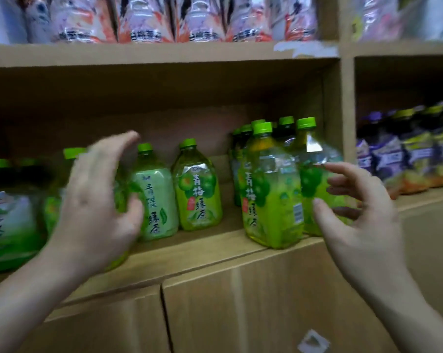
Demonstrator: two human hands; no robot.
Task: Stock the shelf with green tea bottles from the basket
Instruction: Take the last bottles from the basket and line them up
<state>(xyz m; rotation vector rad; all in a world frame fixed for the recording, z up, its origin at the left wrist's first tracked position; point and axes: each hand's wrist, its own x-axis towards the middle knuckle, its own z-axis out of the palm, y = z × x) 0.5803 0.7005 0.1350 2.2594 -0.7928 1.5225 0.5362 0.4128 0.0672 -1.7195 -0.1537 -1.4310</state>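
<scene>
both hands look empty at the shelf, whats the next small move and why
Probably close the right hand on the front bottle and slide it back: it stands at the shelf lip, ahead of its cluster. Both hands are open, the left hand holding nothing.

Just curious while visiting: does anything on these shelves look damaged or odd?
The white sticker on the front edge of the upper shelf is torn and ragged. One pale-labelled green tea bottle stands among brighter green ones.
</scene>
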